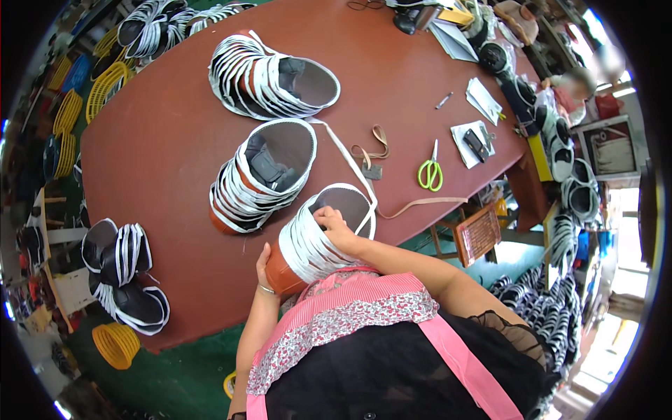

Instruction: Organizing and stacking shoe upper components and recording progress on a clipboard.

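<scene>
Against my apron, at the table's near edge, leans a nested stack of shoe uppers (308, 238), brown at the toe end with many white edges. My left hand (265, 269) grips its brown end from the left, most fingers hidden beneath it. My right hand (334, 227) is curled over the upper rim of the stack, its fingertips partly hidden in the opening. A long pale strip (348, 157) runs from the stacks behind down to this stack's opening. Two more such stacks stand farther back: a middle stack (262, 175) and a far stack (269, 80).
On the reddish-brown table (161, 161) lie green-handled scissors (430, 175), a brown strap loop (371, 147), a pen (444, 100), and papers with a black object (476, 145). Black-and-white uppers (126, 273) sit at the left edge, above a yellow basket (116, 345). Two other people are at the upper right.
</scene>
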`<state>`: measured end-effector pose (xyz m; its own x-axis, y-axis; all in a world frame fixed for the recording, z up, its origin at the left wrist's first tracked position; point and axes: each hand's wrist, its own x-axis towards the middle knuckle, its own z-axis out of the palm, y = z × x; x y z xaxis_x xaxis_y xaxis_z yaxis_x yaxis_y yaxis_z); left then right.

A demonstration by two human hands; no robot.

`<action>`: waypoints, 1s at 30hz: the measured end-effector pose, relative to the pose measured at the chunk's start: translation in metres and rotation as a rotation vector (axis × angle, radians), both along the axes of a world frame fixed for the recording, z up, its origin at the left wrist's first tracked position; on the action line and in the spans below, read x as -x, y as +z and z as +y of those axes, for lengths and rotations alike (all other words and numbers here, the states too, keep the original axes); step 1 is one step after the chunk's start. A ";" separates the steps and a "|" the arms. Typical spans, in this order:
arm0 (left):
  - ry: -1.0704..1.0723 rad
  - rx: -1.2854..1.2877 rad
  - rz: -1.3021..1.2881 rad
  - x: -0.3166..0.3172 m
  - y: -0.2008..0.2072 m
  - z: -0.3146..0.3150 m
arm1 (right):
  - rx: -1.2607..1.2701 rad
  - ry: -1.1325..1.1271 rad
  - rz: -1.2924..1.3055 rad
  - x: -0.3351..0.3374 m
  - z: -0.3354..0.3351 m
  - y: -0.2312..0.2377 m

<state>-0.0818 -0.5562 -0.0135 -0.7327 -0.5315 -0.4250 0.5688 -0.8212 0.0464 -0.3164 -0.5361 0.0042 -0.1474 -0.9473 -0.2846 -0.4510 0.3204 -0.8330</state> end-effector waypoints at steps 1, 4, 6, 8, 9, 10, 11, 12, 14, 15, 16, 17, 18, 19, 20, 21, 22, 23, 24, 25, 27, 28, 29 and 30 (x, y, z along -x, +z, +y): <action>-0.065 -0.036 -0.033 0.004 0.008 -0.008 | -0.022 -0.027 -0.222 0.014 -0.003 -0.015; -0.180 -0.038 -0.125 0.020 0.038 -0.028 | 0.122 -0.316 -0.084 0.085 -0.024 -0.020; -0.292 0.006 -0.249 0.036 0.066 -0.035 | 0.180 -0.633 0.214 0.153 -0.030 -0.075; -0.300 0.024 -0.361 0.052 0.086 -0.034 | -0.029 -0.493 0.499 0.198 -0.033 -0.101; -0.335 0.018 -0.348 0.061 0.099 -0.032 | -0.024 -0.380 0.587 0.207 -0.031 -0.107; -0.357 0.006 -0.338 0.065 0.107 -0.027 | -0.013 -0.253 0.668 0.208 -0.030 -0.110; -0.376 0.082 -0.393 0.070 0.109 -0.023 | -0.021 -0.233 0.640 0.215 -0.032 -0.111; -0.343 0.111 -0.277 0.064 0.101 -0.017 | -0.030 -0.208 0.613 0.218 -0.034 -0.107; -0.308 0.287 -0.290 0.053 0.078 0.003 | -0.188 -0.063 0.542 0.229 -0.038 -0.102; -0.355 0.355 -0.283 0.053 0.087 -0.001 | -0.184 -0.078 0.475 0.222 -0.037 -0.079; -0.330 0.349 -0.299 0.057 0.095 -0.002 | -0.151 -0.068 0.346 0.209 -0.036 -0.037; -0.417 0.460 -0.388 0.068 0.101 -0.003 | -0.119 -0.065 0.223 0.193 -0.033 0.009; -0.501 0.562 -0.482 0.077 0.107 -0.001 | 0.017 -0.066 -0.067 0.171 -0.022 0.042; -0.499 0.552 -0.522 0.086 0.113 0.001 | 0.094 0.043 -0.190 0.147 -0.014 0.068; -0.488 0.546 -0.527 0.092 0.111 0.007 | -0.015 0.188 -0.304 0.121 -0.009 0.114; -0.470 0.590 -0.571 0.101 0.108 0.011 | 0.057 0.392 -0.324 0.097 -0.004 0.139; -0.461 0.639 -0.606 0.111 0.105 0.011 | 0.290 0.515 -0.097 0.078 0.007 0.118; -0.506 0.743 -0.574 0.117 0.100 0.012 | 0.297 0.444 0.043 0.067 0.010 0.115; -0.501 0.742 -0.572 0.120 0.098 0.014 | 0.296 0.449 0.045 0.070 0.008 0.105; -0.492 0.671 -0.577 0.122 0.096 0.015 | 0.348 0.435 0.079 0.075 -0.003 0.093; -0.482 0.644 -0.614 0.125 0.095 0.018 | 0.484 0.355 0.120 0.079 -0.012 0.069; -0.474 0.645 -0.617 0.130 0.097 0.022 | 0.510 0.319 0.182 0.083 -0.016 0.075; -0.381 0.562 -0.647 0.135 0.097 0.028 | 0.481 0.237 0.299 0.089 -0.025 0.056; -0.291 0.481 -0.674 0.140 0.098 0.032 | 0.453 0.150 0.417 0.098 -0.033 0.039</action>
